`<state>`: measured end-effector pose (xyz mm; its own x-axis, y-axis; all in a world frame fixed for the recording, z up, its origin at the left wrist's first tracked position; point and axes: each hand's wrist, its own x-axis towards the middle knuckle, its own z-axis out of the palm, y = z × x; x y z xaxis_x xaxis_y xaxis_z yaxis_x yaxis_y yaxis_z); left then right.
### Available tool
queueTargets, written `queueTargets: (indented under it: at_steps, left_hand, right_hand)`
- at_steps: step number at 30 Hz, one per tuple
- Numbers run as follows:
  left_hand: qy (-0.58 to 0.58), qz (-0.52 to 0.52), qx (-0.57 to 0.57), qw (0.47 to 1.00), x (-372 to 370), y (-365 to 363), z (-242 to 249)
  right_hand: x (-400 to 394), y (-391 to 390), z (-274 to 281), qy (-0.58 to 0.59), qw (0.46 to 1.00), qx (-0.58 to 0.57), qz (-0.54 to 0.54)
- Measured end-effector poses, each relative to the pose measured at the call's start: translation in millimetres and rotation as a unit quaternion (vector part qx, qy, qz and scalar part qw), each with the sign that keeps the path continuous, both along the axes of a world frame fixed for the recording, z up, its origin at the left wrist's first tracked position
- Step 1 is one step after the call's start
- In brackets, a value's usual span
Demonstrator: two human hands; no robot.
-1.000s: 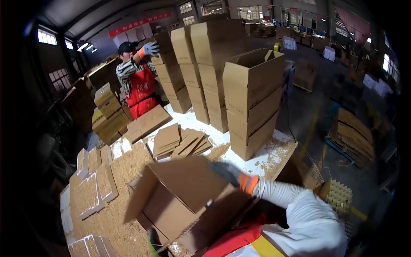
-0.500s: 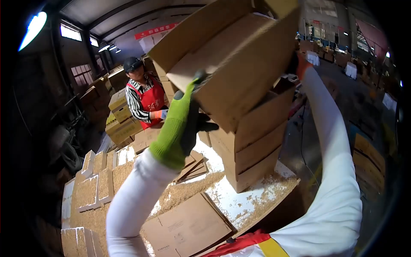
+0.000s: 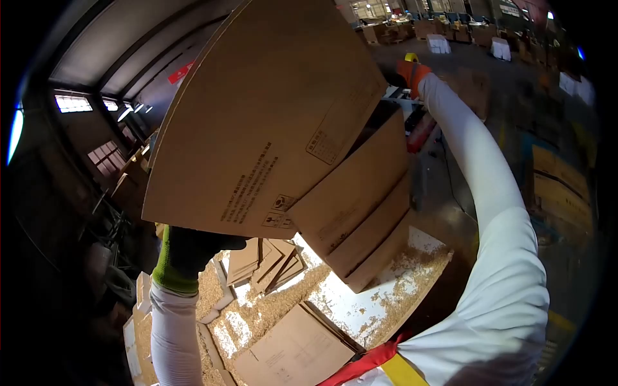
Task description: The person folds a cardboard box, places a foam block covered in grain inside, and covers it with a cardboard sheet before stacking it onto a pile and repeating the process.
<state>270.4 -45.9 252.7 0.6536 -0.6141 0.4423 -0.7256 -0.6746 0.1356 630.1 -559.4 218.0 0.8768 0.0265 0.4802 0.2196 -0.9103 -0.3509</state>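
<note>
A large cardboard box point(image 3: 257, 122) with printed panels fills the upper middle, tilted. My left hand point(image 3: 196, 254), in a green glove with a dark palm, is at its lower left edge, fingers wrapped under the board and partly hidden. My right hand point(image 3: 412, 76), in an orange and dark glove, is stretched out beyond the box's right side, closed around something beside a small yellow object point(image 3: 411, 58); its fingers are mostly hidden. Under the large box, a stack of cardboard boxes point(image 3: 360, 206) stands on the white, crumb-strewn table point(image 3: 367, 309).
Flat cardboard point(image 3: 293, 350) lies at the table's near edge. Smaller cardboard pieces point(image 3: 264, 260) lie behind it. Filled white trays point(image 3: 143, 293) are at the left. A red device point(image 3: 421, 132) sits beyond the stack, and brown boxes point(image 3: 560, 186) stand at the right.
The large box has turned, its open inside giving way to a printed outer face. My left hand has moved down and left, my right hand up and left. The co-worker is no longer visible.
</note>
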Motion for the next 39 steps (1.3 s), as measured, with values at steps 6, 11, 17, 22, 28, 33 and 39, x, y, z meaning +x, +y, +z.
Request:
queueTargets:
  at_steps: [6,11,17,22,28,33,39]
  left_hand:
    - [-0.102,0.029,0.069,0.992,-4,-10,4]
    - [-0.223,0.07,0.213,0.949,-2,-10,6]
    - [-0.077,0.074,0.101,0.989,-6,-5,2]
    - [-0.039,0.104,0.135,0.985,10,23,-9]
    - [-0.303,0.144,0.236,0.912,2,-12,-12]
    - [0.006,0.275,-0.092,0.957,0,41,-44]
    - [-0.21,0.148,0.037,0.966,-8,29,-43]
  right_hand:
    - [4,13,-17,-0.04,0.999,0.019,-0.014]
    - [6,61,-3,-0.062,0.975,0.003,0.215]
    - [-13,75,-22,-0.038,0.948,-0.074,0.308]
    - [-63,98,11,-0.021,0.869,-0.287,0.404]
    - [-65,147,53,0.132,0.88,-0.259,0.375]
    - [-26,192,-15,-0.065,0.857,-0.352,0.37]
    - [-108,198,3,0.038,0.816,-0.367,0.445]
